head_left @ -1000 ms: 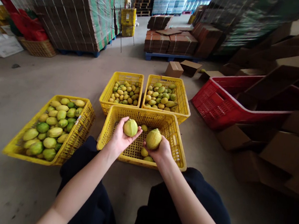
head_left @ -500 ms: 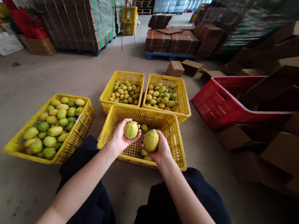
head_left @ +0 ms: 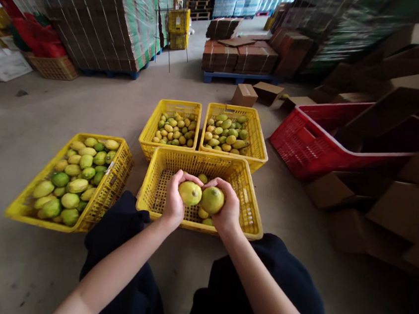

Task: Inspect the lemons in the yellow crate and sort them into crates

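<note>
Above the near yellow crate (head_left: pixel 149 180), my left hand (head_left: pixel 176 197) is closed round a yellow-green fruit (head_left: pixel 190 194). Beside it my right hand (head_left: pixel 228 206) grips a greener fruit (head_left: pixel 212 200). The two fruits are side by side, close together, with their stem ends facing me. Several fruits lie in the crate under my hands, partly hidden by them, among them a small yellow one (head_left: pixel 202 178). The left part of that crate shows its bare mesh floor.
A yellow crate full of fruit (head_left: pixel 19 216) sits at the left. Two more yellow crates with fruit (head_left: pixel 142 137) (head_left: pixel 264 153) stand behind the near one. At the right are a red crate (head_left: pixel 296 146) and cardboard boxes (head_left: pixel 406 212). Flattened cartons (head_left: pixel 257 59) lie on a blue pallet.
My left hand has turned over and moved slightly right and down, bringing its fruit beside the other. My right hand has rotated its fruit so the stem end shows.
</note>
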{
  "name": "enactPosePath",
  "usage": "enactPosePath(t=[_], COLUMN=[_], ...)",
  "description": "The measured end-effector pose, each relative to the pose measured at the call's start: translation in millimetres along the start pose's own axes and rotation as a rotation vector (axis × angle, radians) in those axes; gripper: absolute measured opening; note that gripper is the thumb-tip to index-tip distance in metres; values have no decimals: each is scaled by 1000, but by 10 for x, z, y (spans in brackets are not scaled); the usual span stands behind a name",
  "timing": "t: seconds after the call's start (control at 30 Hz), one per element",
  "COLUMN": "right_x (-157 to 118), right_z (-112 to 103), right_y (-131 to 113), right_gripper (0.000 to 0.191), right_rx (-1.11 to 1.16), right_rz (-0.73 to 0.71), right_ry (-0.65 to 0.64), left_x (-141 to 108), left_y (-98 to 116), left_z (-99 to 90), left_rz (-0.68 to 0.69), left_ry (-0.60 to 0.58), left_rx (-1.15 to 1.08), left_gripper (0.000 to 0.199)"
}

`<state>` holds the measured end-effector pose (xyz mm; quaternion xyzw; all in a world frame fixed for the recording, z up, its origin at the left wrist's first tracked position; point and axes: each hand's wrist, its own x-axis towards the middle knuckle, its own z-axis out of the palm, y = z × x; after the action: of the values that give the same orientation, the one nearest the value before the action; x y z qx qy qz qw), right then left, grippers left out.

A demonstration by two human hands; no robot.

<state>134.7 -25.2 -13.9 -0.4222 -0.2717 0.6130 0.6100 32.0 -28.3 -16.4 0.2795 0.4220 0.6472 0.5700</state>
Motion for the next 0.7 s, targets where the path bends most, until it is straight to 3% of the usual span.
enactPosePath(t=[0.07, 0.23, 0.4, 0.57, 0.63, 0.7], right_x=[-44, -128, -153, -112, -48, 38], right_z=[-4, -24, -28, -26, -27, -31], right_y=[-24, -90, -92, -64, -31, 0], right_gripper=[28, 28, 30, 29, 28, 25], right_rx=[-100, -195, -127, -199, -155, -16], right_rz=[-158, -268, -187, -242, -145, 69], right_ry=[-9, -56, -9, -48, 17, 158], left_x=[-36, -58, -70, -45, -9, 35], left_y=[-25, -7, 8, 6, 0, -9], left_z=[18, 27, 8, 9, 14, 21], left_rz=[63, 90, 44, 17, -28, -134], left_ry=[-22, -57, -58, -64, -86, -125], left_rx=[24, 17, -27, -28, -43, -86], left_gripper=[49, 45, 39, 43, 45, 46])
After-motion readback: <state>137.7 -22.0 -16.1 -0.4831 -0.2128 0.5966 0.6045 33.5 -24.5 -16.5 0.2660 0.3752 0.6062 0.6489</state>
